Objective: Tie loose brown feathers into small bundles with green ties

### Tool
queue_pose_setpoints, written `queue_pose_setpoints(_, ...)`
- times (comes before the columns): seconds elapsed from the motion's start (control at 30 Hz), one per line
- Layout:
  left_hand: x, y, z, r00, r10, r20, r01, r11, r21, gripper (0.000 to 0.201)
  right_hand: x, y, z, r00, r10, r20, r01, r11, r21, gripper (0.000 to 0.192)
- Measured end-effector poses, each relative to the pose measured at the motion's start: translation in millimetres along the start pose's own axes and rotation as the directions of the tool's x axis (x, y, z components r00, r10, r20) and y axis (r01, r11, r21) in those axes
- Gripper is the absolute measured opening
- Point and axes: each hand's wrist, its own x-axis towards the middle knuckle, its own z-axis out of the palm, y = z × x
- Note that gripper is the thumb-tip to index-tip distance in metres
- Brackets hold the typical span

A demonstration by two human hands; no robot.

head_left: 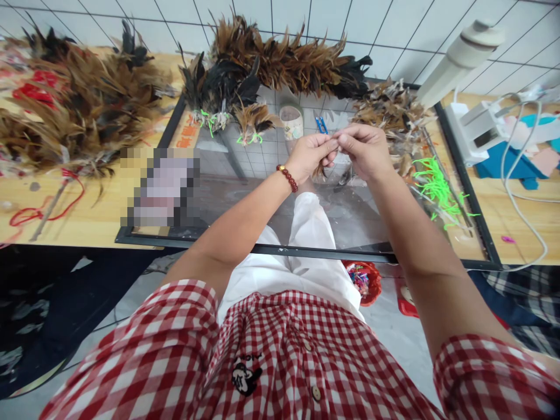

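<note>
A small tuft of brown feathers (321,169) hangs between the two hands, above the middle of the black-framed glass work panel (280,249). The left hand (308,156) is raised with the wrist bent inward; its fingers are closed on the top of the tuft. A string of dark red beads (287,178) circles the left wrist. The right hand (365,150) meets the left at the fingertips, with its fingers pinched together at the same point of the tuft. Both forearms extend forward from red-and-white checked sleeves.

Orange characters (184,135) are printed at the panel's left edge; they cannot be read.

Beyond the hands lie blue-handled snips (321,124) and a pale cup (292,122). Bundles of brown and black feathers (280,61) line the far edge. Bright green ties (437,189) lie right of the right hand, near the frame. The glass nearest the person is bare. A white lamp (459,61) stands at the right.
</note>
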Motion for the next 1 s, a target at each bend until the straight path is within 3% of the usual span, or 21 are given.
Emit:
queue_pose_setpoints(0.17,-2.5,2.5,1.2,0.999,-0.006,0.035,0.005,1.0,0.018,0.027,3.9,11.5,3.8,1.0,0.008,-0.028,-0.008,1.0,-0.006,0.059)
queue_pose_setpoints(0.33,-2.9,3.0,1.4,0.999,0.042,-0.016,-0.04,0.994,0.097,0.027,7.5,12.6,-2.9,0.999,-0.011,-0.043,0.008,0.998,-0.069,0.038)
queue_pose_setpoints(0.5,-1.1,6.1,-0.7,0.989,0.014,-0.15,-0.017,1.0,-0.019,0.031,12.9,9.6,-49.1,0.982,0.091,0.164,-0.025,0.929,-0.37,0.012)
queue_pose_setpoints(0.6,0.4,8.1,-2.7,0.98,-0.007,-0.201,-0.014,0.994,-0.105,0.032,14.9,7.6,-77.2,0.955,0.183,0.231,-0.012,0.808,-0.589,0.015)
queue_pose_setpoints(0.67,2.0,8.0,-4.3,0.977,-0.012,-0.214,-0.017,0.991,-0.134,0.03,14.8,5.6,-83.4,0.924,0.19,0.331,0.049,0.801,-0.597,0.013)
queue_pose_setpoints(0.77,5.4,5.6,-7.0,0.973,-0.012,-0.23,-0.024,0.988,-0.154,0.028,13.2,3.3,-74.3,0.804,0.168,0.57,0.187,0.839,-0.511,0.021)
queue_pose_setpoints(0.83,7.8,3.6,-8.6,0.972,-0.006,-0.236,-0.034,0.986,-0.164,0.027,11.7,3.8,-63.1,0.754,0.17,0.635,0.221,0.844,-0.488,0.026)
queue_pose_setpoints(1.0,9.5,1.9,-10.0,0.972,0.004,-0.236,-0.045,0.984,-0.171,0.026,8.6,7.4,-48.5,0.775,0.224,0.591,0.13,0.859,-0.495,0.027)
